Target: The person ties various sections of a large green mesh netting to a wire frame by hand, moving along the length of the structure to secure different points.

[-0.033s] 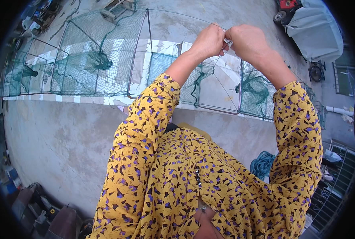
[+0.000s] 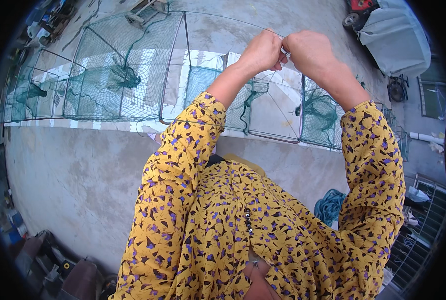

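Note:
A long folding fishing-net trap [image 2: 155, 65] of green mesh on dark rectangular frames stretches across in front of me. At its upper edge my left hand [image 2: 264, 51] and my right hand [image 2: 310, 52] meet, fingers closed and pinching. A thin dark cord [image 2: 233, 19] runs from the top of a metal frame [image 2: 186, 30] to where the fingertips come together. Something small and pale shows between the fingers, too small to name. Under my wrists lies a part of the trap with less mesh. Gathered mesh funnels [image 2: 125, 77] hang inside the trap.
Beneath the trap is a long low surface with white strips [image 2: 98, 124], standing on concrete ground [image 2: 78, 165]. A covered vehicle [image 2: 395, 40] stands far right. Bundled teal netting [image 2: 330, 206] lies near my right elbow, by a metal rack [image 2: 425, 225]. Dark clutter [image 2: 78, 280] fills the lower left.

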A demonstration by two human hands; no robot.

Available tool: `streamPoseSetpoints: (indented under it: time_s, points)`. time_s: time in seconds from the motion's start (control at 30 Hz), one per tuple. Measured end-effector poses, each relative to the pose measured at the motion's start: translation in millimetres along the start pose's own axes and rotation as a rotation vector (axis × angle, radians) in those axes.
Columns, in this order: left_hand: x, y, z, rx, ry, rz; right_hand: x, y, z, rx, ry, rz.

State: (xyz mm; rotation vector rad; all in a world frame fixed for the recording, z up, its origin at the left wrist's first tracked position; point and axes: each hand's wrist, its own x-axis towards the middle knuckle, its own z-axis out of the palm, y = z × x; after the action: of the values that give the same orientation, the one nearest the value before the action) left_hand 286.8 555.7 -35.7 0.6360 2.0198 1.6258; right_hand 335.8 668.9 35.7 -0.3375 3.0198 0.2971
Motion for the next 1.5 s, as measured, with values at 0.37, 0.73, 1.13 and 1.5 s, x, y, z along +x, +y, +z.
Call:
streamPoseSetpoints:
  time_s: [0.37,0.73,1.13,1.5]
  points:
    - [0.3,-1.9,-2.1,-0.229,-0.119,-0.061,-4.5,16.4,32.7,-0.053,0.358,-0.240]
    - [-1.4,-10.8,-0.8,-0.198,-0.174,-0.025,1.3,26.2,20.2,0.133,0.165,-0.213]
    - [0.7,-14.0,5.7,-0.307,-0.112,-0.089,-2.2,27.1,0.1,0.304,0.278,-0.126]
    - [-3.4,-10.1,6.2,-0.365,-0.151,-0.120,-13.4,50.9,-12.9,0.214,0.370,-0.005]
